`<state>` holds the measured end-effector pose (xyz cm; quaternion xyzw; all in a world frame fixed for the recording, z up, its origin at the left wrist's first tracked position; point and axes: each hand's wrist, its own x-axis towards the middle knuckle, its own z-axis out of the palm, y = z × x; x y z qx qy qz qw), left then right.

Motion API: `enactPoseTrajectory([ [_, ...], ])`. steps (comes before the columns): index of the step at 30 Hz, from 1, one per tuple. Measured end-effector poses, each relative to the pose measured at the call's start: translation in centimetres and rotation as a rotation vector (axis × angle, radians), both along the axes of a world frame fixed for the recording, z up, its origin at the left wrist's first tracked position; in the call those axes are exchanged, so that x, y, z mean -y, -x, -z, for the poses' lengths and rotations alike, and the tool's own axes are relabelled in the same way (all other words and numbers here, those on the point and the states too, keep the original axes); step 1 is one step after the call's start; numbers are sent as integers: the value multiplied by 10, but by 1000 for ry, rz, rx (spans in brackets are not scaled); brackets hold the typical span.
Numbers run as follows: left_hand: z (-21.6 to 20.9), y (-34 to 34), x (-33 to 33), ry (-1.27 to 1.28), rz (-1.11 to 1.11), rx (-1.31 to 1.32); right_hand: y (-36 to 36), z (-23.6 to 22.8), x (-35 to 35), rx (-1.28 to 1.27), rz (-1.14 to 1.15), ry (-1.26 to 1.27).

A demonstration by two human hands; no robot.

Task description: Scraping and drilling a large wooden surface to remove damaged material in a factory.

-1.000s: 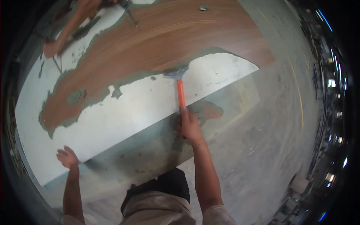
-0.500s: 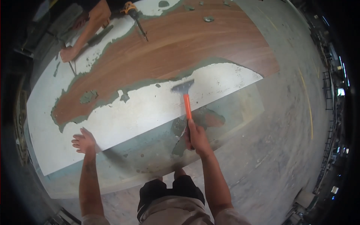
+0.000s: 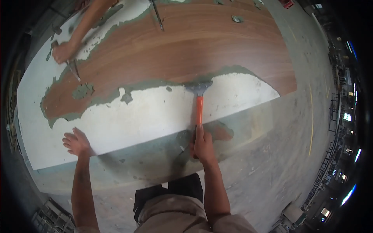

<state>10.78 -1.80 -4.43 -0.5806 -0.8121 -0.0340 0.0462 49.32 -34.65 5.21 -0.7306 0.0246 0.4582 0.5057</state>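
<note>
An orange-handled scraper [image 3: 199, 106] is gripped in my right hand [image 3: 202, 145]. Its wide grey blade meets the ragged edge of a grey-green layer [image 3: 163, 83] where the white surface [image 3: 147, 112] begins. My left hand [image 3: 76, 143], fingers spread, is at the near left part of the white surface; whether it presses down I cannot tell. Beyond the white lies a broad brown wood-grained area [image 3: 175, 50], bordered by grey-green remnants. A loose grey-green flake [image 3: 126, 96] rests near that border, left of the blade.
Across the board, another person's hand [image 3: 64, 52] holds a scraping tool [image 3: 73, 70] against the surface. A long drill bit [image 3: 157, 15] lies over the wood grain at the top. Beneath the near edge is a greenish, stained panel [image 3: 136, 165]. Concrete floor [image 3: 268, 155] extends to the right.
My scraper has been pushed forward and slightly right, from the white area to the grey-green border. The other person's tool has shifted. The whole view has moved a little.
</note>
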Motion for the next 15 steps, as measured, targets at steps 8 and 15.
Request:
enactPoseTrajectory([
  [8,12,20,-1,-35,-7,-147,-9,-2,14,-88,-71,0],
  [15,-4,4,2,35,-32,-80,-7,-7,16,-201,5,-10],
])
